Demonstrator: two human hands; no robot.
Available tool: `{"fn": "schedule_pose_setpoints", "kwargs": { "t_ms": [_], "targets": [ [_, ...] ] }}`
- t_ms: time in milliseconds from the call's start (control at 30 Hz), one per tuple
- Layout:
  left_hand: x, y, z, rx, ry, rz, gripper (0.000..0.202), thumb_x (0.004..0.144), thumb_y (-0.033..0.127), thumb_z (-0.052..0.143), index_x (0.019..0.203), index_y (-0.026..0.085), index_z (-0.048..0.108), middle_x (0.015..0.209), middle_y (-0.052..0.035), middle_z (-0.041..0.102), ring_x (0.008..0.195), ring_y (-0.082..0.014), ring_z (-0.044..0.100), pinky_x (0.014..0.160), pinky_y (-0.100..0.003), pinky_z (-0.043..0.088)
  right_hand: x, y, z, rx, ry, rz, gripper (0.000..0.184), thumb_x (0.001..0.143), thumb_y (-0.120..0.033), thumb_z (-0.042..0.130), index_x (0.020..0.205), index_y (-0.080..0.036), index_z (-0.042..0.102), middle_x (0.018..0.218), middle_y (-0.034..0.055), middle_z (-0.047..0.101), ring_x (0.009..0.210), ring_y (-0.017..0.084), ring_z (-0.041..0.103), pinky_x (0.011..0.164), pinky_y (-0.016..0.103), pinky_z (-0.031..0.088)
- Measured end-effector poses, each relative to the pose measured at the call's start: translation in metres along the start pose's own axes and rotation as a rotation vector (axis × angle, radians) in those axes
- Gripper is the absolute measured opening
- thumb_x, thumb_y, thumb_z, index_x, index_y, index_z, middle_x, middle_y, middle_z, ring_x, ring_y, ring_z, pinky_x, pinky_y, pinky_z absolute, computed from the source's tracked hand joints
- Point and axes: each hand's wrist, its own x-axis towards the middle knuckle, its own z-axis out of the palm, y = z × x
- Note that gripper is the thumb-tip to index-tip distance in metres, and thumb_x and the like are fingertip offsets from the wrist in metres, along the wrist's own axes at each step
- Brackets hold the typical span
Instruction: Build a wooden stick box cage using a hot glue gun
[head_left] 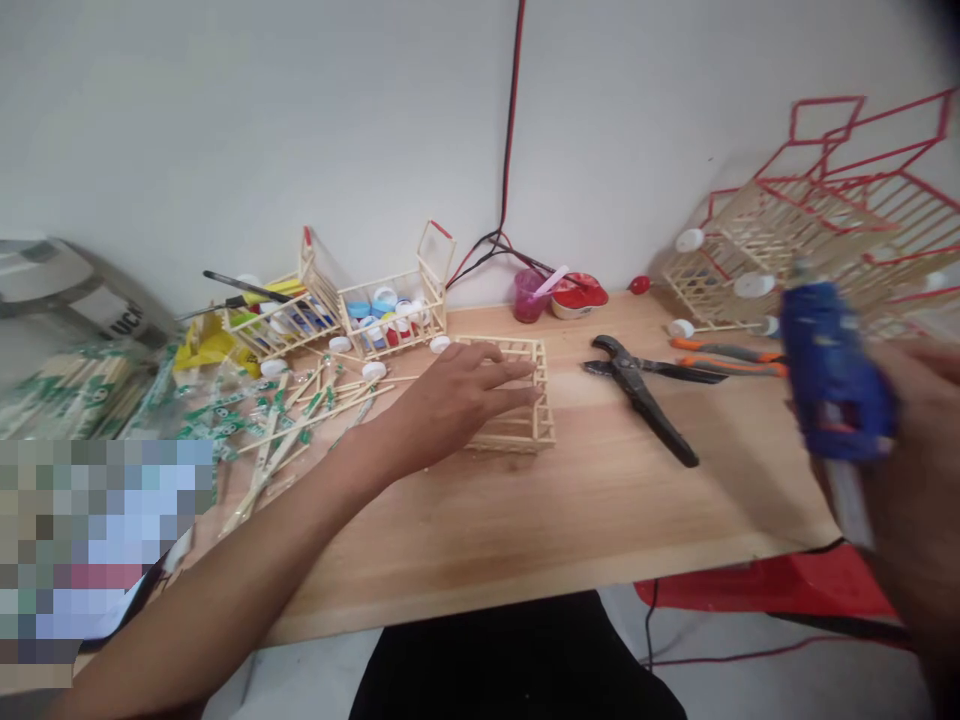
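Observation:
My left hand (476,385) lies over a small frame of bare wooden sticks (546,410) on the table, its fingers apart and stretched across the top; the thumb is hidden. At the right edge, blurred, my right hand (911,430) is wrapped around a blue hot glue gun (832,360) with its nozzle pointing up and a pale glue stick out of its rear. The gun is held above the table, well away from the stick frame. Between the hands lie black-handled cutters (649,400) and orange-and-grey handled pliers (731,352).
Two stick carts (394,310) filled with bottle caps stand by the wall. Red-trimmed stick carts (817,220) are stacked at right. A purple cup (529,295) and a bowl of red paint (579,297) sit behind. Wrapped chopsticks (281,430) lie scattered at left. A red stool (765,585) stands below.

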Motion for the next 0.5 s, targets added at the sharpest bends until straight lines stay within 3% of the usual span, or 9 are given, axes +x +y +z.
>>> {"fn": "schedule_pose_setpoints", "kwargs": {
  "t_ms": [33, 100, 233, 333, 500],
  "targets": [
    [0.000, 0.000, 0.000, -0.004, 0.003, 0.000, 0.039, 0.097, 0.009, 0.048, 0.129, 0.025, 0.063, 0.142, -0.0018, 0.059, 0.120, -0.0237, 0.053, 0.100, -0.043, 0.045, 0.002, 0.008, 0.006, -0.051, 0.059, -0.019, 0.047, 0.091, -0.036, 0.055, 0.137, -0.027, 0.057, 0.118, 0.0147, 0.062, 0.114, 0.036, 0.057, 0.090, 0.052, 0.047],
    [0.000, 0.000, 0.000, -0.020, 0.012, -0.003, 0.038, 0.097, 0.008, 0.048, 0.128, 0.025, 0.063, 0.141, -0.0015, 0.060, 0.121, -0.0241, 0.053, 0.101, -0.043, 0.045, 0.005, 0.022, 0.019, -0.164, 0.023, -0.153, 0.056, 0.090, -0.030, 0.059, 0.145, -0.022, 0.051, 0.124, 0.0167, 0.062, 0.115, 0.033, 0.057, 0.088, 0.044, 0.050],
    [0.000, -0.002, 0.002, -0.047, 0.034, 0.003, 0.039, 0.098, 0.008, 0.047, 0.128, 0.025, 0.063, 0.141, -0.0012, 0.060, 0.123, -0.0241, 0.053, 0.102, -0.045, 0.045, 0.003, 0.048, 0.040, -0.300, -0.100, -0.244, 0.050, 0.095, -0.030, 0.056, 0.142, -0.012, 0.054, 0.116, 0.0212, 0.065, 0.106, 0.030, 0.060, 0.085, 0.040, 0.049],
    [0.000, -0.002, 0.003, -0.040, 0.047, 0.001, 0.041, 0.097, 0.007, 0.046, 0.128, 0.026, 0.064, 0.140, -0.0014, 0.060, 0.120, -0.0241, 0.053, 0.099, -0.044, 0.046, 0.001, 0.061, 0.045, -0.331, -0.143, -0.269, 0.050, 0.097, -0.032, 0.054, 0.138, -0.004, 0.057, 0.113, 0.0246, 0.067, 0.101, 0.030, 0.060, 0.082, 0.040, 0.048],
    [0.000, -0.002, 0.004, -0.052, 0.069, -0.002, 0.038, 0.097, 0.008, 0.046, 0.126, 0.024, 0.065, 0.139, -0.0010, 0.061, 0.121, -0.0241, 0.053, 0.100, -0.044, 0.046, 0.001, 0.074, 0.043, -0.338, -0.192, -0.293, 0.049, 0.097, -0.031, 0.053, 0.137, -0.003, 0.058, 0.114, 0.0246, 0.067, 0.101, 0.029, 0.059, 0.082, 0.038, 0.046]
  ]
}}
